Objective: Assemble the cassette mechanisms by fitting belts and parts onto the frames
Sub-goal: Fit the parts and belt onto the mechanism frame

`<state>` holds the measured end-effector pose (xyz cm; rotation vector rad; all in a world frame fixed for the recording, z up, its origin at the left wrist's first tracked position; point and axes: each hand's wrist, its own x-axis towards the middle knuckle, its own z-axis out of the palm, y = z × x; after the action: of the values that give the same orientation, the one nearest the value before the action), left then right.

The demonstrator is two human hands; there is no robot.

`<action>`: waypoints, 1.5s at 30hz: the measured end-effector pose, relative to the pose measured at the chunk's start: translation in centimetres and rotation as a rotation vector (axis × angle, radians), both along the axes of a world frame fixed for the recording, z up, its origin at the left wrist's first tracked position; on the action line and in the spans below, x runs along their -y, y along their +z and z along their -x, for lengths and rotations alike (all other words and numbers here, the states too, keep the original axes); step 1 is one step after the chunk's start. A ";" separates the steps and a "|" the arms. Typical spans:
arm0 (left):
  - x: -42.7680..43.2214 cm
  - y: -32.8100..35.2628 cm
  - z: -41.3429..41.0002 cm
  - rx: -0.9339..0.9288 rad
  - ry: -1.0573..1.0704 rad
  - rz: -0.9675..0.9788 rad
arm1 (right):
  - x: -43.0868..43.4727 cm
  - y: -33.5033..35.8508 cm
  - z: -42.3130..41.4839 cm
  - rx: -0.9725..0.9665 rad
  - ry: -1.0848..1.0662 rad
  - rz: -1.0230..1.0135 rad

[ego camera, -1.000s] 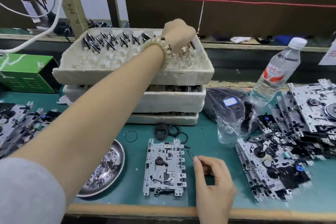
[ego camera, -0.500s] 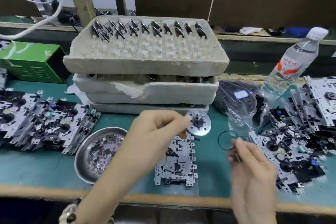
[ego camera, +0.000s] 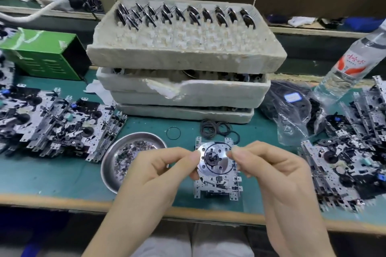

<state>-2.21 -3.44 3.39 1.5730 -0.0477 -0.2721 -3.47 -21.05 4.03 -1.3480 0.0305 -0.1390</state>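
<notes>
Over the silver metal frame lying on the green tabletop, a shiny round metal flywheel is pinched between left hand and right hand, a thin black rubber belt draped across it, so fitting is judged barely begun.

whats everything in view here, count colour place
flywheel: one, silver, held over the frame
belt: one, black, lying on the flywheel
frame: one, silver, front centre
foam trays: three, white, stacked behind the frame
spare flywheels: many, silver, far side of top tray
loose belts: small heap, black, before the stack
dish: one, steel, left of frame
mechanism piles: two, silver and black, left and right
bag: one, clear, black belts inside, right
bottle: one, clear, far right
box: one, green, far left
left hand: pinches the flywheel's left edge
right hand: pinches its right edge
</notes>
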 end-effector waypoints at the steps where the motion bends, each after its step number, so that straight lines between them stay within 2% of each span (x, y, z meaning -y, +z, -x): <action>1: -0.1 0.0 0.1 0.006 0.004 0.005 | -0.2 -0.1 0.0 0.001 -0.016 0.039; 7: -0.6 -0.2 -0.1 0.072 0.033 -0.038 | -0.4 -1.1 -0.1 0.064 -0.220 0.336; 11: -0.9 -0.6 -0.5 0.097 0.004 0.003 | -0.2 -0.8 -0.5 0.008 -0.223 0.328; 14: -0.9 -1.2 -0.8 0.134 -0.029 0.029 | 0.3 -0.7 -0.8 -0.064 -0.127 0.252; 16: -0.9 -1.7 -1.0 0.196 -0.052 0.008 | 1.2 -1.0 -1.2 -0.136 0.013 0.159; 20: -0.6 -2.6 -1.2 0.431 -0.101 -0.128 | 2.5 -1.8 -2.1 -0.322 0.400 -0.284; 22: -0.4 -3.1 -1.3 0.589 -0.080 -0.249 | 2.9 -2.0 -2.2 -0.323 0.494 -0.354; 25: -0.1 -3.8 -1.7 0.807 -0.056 -0.389 | 3.3 -1.6 -2.3 -0.333 0.501 -0.246; 29: 0.4 -4.8 -2.9 1.115 -0.064 -0.544 | 3.8 -1.9 -3.0 -0.295 0.437 0.171; 33: 1.0 -5.7 -4.9 1.421 -0.102 -0.849 | 5.3 -3.0 -4.2 -0.304 0.423 0.266; 35: 1.4 -6.3 -5.5 1.470 -0.168 -0.961 | 6.0 -3.7 -4.7 -0.316 0.417 0.312; 38: 1.9 -7.3 -6.0 1.471 -0.249 -0.990 | 6.6 -5.0 -5.1 -0.323 0.383 0.346; 45: 2.4 -8.1 -6.2 1.401 -0.245 -1.061 | 7.1 -6.7 -5.4 -0.318 0.328 0.335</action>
<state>4.01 -5.87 -4.71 2.5063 -1.3688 0.8047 1.94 -28.15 -2.72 -1.6790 0.0554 0.3626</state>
